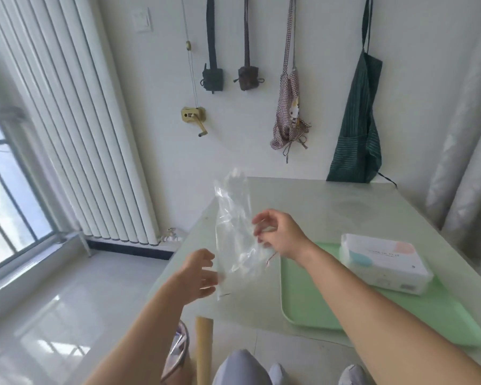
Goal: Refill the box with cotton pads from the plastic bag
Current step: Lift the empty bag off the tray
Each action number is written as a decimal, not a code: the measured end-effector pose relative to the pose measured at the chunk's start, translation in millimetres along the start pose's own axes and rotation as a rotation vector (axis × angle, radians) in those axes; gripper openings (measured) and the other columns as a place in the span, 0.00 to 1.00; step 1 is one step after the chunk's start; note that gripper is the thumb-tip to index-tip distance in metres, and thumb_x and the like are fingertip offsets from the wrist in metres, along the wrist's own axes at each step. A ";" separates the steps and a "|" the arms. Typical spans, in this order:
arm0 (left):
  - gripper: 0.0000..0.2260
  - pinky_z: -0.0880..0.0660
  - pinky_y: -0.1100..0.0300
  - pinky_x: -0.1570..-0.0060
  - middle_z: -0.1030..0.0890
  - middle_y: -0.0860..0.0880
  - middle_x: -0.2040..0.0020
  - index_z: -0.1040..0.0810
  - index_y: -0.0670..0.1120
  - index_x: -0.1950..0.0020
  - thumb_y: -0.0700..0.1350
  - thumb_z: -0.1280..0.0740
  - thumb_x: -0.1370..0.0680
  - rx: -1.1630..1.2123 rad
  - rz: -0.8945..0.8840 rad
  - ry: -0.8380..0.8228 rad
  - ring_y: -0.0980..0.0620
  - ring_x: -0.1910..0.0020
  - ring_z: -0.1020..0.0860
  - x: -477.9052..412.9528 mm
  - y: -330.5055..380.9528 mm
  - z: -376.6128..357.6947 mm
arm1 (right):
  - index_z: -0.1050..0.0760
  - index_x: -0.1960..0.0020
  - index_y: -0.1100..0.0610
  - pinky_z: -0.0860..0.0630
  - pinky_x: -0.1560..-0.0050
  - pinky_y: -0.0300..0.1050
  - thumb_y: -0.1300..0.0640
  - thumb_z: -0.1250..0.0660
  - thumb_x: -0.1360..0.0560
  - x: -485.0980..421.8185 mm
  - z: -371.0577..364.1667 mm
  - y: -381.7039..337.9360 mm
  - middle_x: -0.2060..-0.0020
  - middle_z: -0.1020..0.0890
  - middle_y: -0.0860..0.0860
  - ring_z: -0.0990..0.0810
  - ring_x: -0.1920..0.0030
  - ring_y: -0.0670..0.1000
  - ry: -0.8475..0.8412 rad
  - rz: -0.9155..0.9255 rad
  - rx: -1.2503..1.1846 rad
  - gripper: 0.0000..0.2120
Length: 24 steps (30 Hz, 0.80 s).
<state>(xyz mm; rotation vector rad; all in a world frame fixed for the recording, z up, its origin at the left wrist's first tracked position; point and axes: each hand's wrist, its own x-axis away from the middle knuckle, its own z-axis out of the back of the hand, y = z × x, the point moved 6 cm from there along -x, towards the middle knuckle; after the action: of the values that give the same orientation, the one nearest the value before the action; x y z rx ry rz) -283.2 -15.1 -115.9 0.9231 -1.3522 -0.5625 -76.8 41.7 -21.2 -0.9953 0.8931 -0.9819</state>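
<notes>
Clear plastic bag [233, 232] hangs upright in the air over the left edge of the worktop [345, 207], at about 9 o'clock from the white box [386, 262]. A person's right hand [279, 236] pinches the bag's right edge with curled fingers [263, 215]. The left hand [197, 273], at 7 o'clock from the bag, has its fingers loosely spread by the bag's lower corner; whether they touch the film cannot be told. The box, marked with pink and blue patches, lies flat on a pale green tray [311, 301], at 4 o'clock from the right hand and well apart from the bag.
</notes>
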 end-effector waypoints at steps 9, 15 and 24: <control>0.12 0.28 0.62 0.77 0.26 0.42 0.57 0.29 0.45 0.50 0.32 0.30 0.27 0.253 -0.331 0.433 0.49 0.70 0.24 50.4 4.1 180.2 | 0.22 0.45 0.53 0.25 0.65 0.39 0.68 0.34 0.28 -37.6 -152.6 -37.3 0.56 0.17 0.52 0.20 0.64 0.50 -0.095 -0.027 -0.072 0.16; 0.07 0.25 0.57 0.65 0.19 0.43 0.62 0.25 0.44 0.60 0.33 0.33 0.27 0.118 -0.442 0.797 0.47 0.68 0.23 76.7 -29.7 307.3 | 0.33 0.50 0.50 0.29 0.61 0.44 0.62 0.34 0.28 -35.4 -292.1 -46.6 0.58 0.23 0.48 0.23 0.60 0.53 -0.091 0.137 0.412 0.12; 0.13 0.29 0.59 0.53 0.15 0.52 0.50 0.15 0.53 0.49 0.45 0.38 0.25 -0.466 -0.157 0.955 0.47 0.48 0.20 24.2 -101.5 383.7 | 0.22 0.42 0.60 0.24 0.49 0.45 0.65 0.40 0.23 -16.5 -449.8 45.0 0.43 0.24 0.55 0.21 0.47 0.57 -0.366 0.178 0.745 0.13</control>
<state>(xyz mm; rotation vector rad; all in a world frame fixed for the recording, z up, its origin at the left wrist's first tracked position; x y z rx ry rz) -635.5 -179.2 -199.7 0.7491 -0.2705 -0.4313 -486.1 -45.5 -193.1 -0.4214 0.2546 -0.8413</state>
